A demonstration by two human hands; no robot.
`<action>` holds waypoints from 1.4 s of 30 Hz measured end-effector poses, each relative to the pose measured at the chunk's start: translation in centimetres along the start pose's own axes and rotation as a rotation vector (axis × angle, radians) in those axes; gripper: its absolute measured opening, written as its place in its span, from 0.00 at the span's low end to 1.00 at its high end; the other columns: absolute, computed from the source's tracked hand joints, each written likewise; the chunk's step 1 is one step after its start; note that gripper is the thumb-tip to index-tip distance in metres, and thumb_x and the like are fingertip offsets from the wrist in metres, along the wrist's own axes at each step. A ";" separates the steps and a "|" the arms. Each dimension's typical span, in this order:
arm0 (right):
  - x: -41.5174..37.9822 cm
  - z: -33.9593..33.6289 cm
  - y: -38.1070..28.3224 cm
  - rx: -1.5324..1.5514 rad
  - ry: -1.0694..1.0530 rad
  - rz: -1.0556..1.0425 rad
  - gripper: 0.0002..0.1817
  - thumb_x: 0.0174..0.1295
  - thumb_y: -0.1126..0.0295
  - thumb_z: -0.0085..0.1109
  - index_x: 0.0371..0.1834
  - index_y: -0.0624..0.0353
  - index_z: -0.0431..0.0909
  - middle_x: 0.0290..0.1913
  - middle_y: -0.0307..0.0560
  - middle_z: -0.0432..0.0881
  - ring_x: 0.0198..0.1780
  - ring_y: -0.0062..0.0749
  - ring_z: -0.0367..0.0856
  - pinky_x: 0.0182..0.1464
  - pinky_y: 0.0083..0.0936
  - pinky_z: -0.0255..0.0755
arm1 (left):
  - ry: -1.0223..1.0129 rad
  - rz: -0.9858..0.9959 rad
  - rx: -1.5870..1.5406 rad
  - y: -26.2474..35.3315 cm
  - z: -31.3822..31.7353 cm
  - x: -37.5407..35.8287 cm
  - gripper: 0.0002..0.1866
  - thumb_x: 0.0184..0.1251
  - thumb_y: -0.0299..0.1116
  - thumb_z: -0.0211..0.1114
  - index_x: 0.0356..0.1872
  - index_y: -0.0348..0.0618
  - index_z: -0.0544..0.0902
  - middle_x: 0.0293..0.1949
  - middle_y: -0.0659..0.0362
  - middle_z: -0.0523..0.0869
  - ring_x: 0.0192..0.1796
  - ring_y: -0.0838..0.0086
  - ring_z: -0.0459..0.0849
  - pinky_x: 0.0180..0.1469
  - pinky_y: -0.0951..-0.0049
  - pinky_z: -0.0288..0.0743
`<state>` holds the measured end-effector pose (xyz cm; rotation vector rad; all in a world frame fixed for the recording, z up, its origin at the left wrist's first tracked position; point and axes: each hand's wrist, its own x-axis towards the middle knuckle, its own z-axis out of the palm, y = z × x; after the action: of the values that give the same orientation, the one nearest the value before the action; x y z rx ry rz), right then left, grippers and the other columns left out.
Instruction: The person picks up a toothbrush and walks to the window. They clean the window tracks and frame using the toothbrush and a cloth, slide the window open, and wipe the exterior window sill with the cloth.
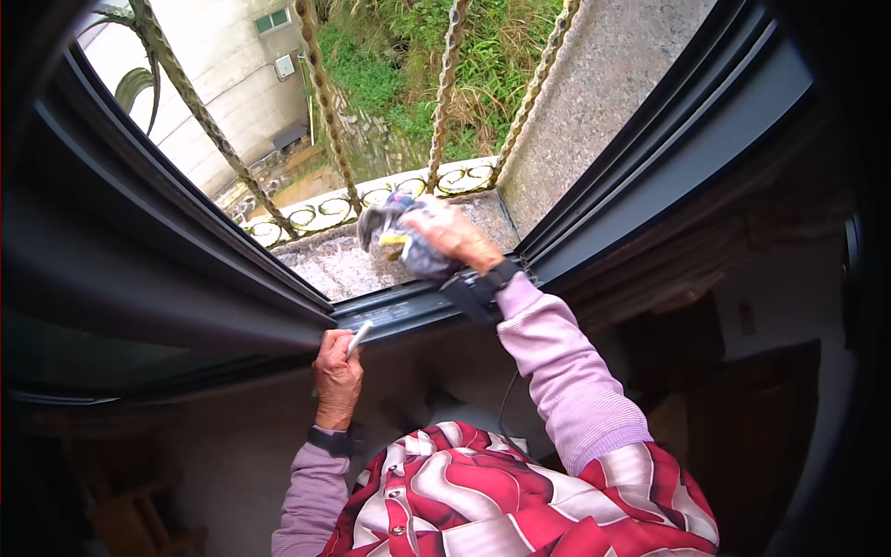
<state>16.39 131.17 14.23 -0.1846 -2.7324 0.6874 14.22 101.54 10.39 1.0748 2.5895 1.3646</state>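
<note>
My right hand grips a crumpled grey cloth with yellow and dark patches, held over the stone ledge outside the window. Its edges are blurred by motion. Below and left of it, my left hand is closed around a short white stick, whose upper end sticks out past the fingers. That hand is close to the lower window track. What the stick belongs to is hidden by the fingers.
Dark window frames rise at left and right. Twisted metal bars and a white scrolled rail stand beyond the granite ledge. Further down lie greenery and a pale building.
</note>
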 end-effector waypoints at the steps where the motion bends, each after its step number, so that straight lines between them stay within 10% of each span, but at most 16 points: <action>1: 0.1 -0.7 1.7 -0.188 0.123 -0.158 0.12 0.63 0.70 0.50 0.47 0.56 0.77 0.42 0.57 0.80 0.42 0.50 0.82 0.40 0.38 0.79 | -0.003 -0.008 -0.010 0.2 -0.1 0.0 0.07 0.54 0.15 0.64 0.34 0.34 0.82 0.37 0.55 0.80 0.37 0.63 0.83 0.38 0.69 0.77; 4: -1.7 -5.3 0.0 -0.813 -0.019 0.252 0.09 0.65 0.69 0.47 0.44 0.57 0.75 0.41 0.60 0.77 0.37 0.55 0.80 0.36 0.41 0.79 | 0.010 -0.002 0.008 0.8 -0.3 0.1 0.07 0.54 0.16 0.64 0.34 0.34 0.82 0.37 0.55 0.80 0.36 0.64 0.83 0.38 0.70 0.76; 6: -2.3 -3.6 2.6 -0.432 0.278 0.315 0.18 0.63 0.60 0.52 0.50 0.61 0.70 0.39 0.70 0.77 0.35 0.59 0.82 0.35 0.44 0.80 | 0.000 -0.012 -0.026 1.0 -0.3 0.4 0.07 0.54 0.16 0.64 0.34 0.34 0.82 0.36 0.55 0.80 0.36 0.64 0.83 0.37 0.70 0.76; 11: -2.5 -0.2 1.4 -0.415 -0.163 0.596 0.54 0.46 0.34 0.66 0.69 0.59 0.58 0.67 0.80 0.52 0.62 0.74 0.60 0.52 0.68 0.65 | -0.002 -0.032 -0.016 0.6 -0.1 0.1 0.06 0.55 0.15 0.63 0.34 0.33 0.82 0.36 0.55 0.80 0.36 0.65 0.83 0.37 0.71 0.77; 18: -2.6 4.7 2.5 -0.853 -0.021 0.360 0.26 0.54 0.65 0.56 0.56 0.67 0.72 0.35 0.56 0.78 0.36 0.38 0.78 0.35 0.35 0.77 | 0.017 -0.016 0.001 0.3 0.2 0.2 0.06 0.55 0.15 0.63 0.34 0.33 0.81 0.36 0.55 0.80 0.36 0.66 0.84 0.37 0.71 0.78; 20: -2.9 3.9 0.6 -0.825 -0.174 0.113 0.26 0.56 0.65 0.55 0.57 0.68 0.71 0.34 0.60 0.80 0.35 0.45 0.81 0.37 0.38 0.77 | 0.014 0.010 0.055 0.4 0.0 0.1 0.06 0.55 0.14 0.62 0.34 0.33 0.81 0.36 0.55 0.80 0.36 0.66 0.84 0.38 0.72 0.78; 24: -0.9 -0.9 0.6 0.363 0.001 0.222 0.26 0.55 0.59 0.57 0.57 0.57 0.71 0.37 0.64 0.81 0.39 0.56 0.82 0.47 0.43 0.75 | 0.007 -0.029 -0.010 0.2 0.0 0.0 0.07 0.54 0.15 0.64 0.33 0.34 0.81 0.36 0.55 0.80 0.36 0.64 0.83 0.38 0.70 0.77; 26: -1.9 -3.7 2.3 -0.394 -0.035 -0.066 0.25 0.54 0.60 0.57 0.56 0.57 0.71 0.42 0.59 0.79 0.42 0.55 0.81 0.45 0.49 0.74 | 0.014 -0.029 0.014 0.0 0.1 -0.1 0.06 0.54 0.16 0.64 0.33 0.35 0.82 0.36 0.55 0.80 0.36 0.65 0.83 0.38 0.70 0.76; 28: -3.3 -4.6 1.5 -0.562 0.219 0.331 0.24 0.53 0.61 0.57 0.54 0.57 0.70 0.46 0.55 0.75 0.47 0.54 0.77 0.43 0.54 0.73 | 0.023 -0.015 0.035 0.3 0.1 -0.1 0.06 0.55 0.16 0.65 0.33 0.35 0.82 0.36 0.55 0.80 0.36 0.66 0.83 0.38 0.70 0.75; 33: -3.1 -1.2 3.3 -0.408 -0.048 0.545 0.34 0.62 0.50 0.53 0.65 0.63 0.62 0.54 0.70 0.68 0.56 0.61 0.71 0.51 0.61 0.69 | 0.001 -0.046 0.009 0.9 -0.1 0.1 0.06 0.55 0.17 0.65 0.33 0.35 0.82 0.36 0.55 0.80 0.36 0.66 0.82 0.37 0.71 0.75; 37: -3.6 0.4 4.7 -0.367 -0.111 0.562 0.48 0.52 0.51 0.69 0.69 0.65 0.55 0.59 0.77 0.64 0.56 0.64 0.70 0.50 0.55 0.72 | 0.002 -0.040 0.032 1.0 -0.1 0.1 0.06 0.55 0.17 0.65 0.33 0.36 0.82 0.36 0.55 0.80 0.36 0.66 0.82 0.37 0.71 0.75; 42: -3.2 2.0 2.5 -0.511 -0.241 0.192 0.23 0.56 0.67 0.55 0.53 0.69 0.67 0.41 0.65 0.77 0.42 0.56 0.79 0.42 0.42 0.77 | 0.010 -0.032 0.038 1.1 0.1 0.2 0.06 0.54 0.17 0.66 0.34 0.36 0.82 0.36 0.55 0.81 0.36 0.65 0.82 0.38 0.71 0.75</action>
<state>18.89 131.85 10.46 -0.5140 -3.1009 0.0380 14.72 102.14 11.21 1.0302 2.6373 1.3230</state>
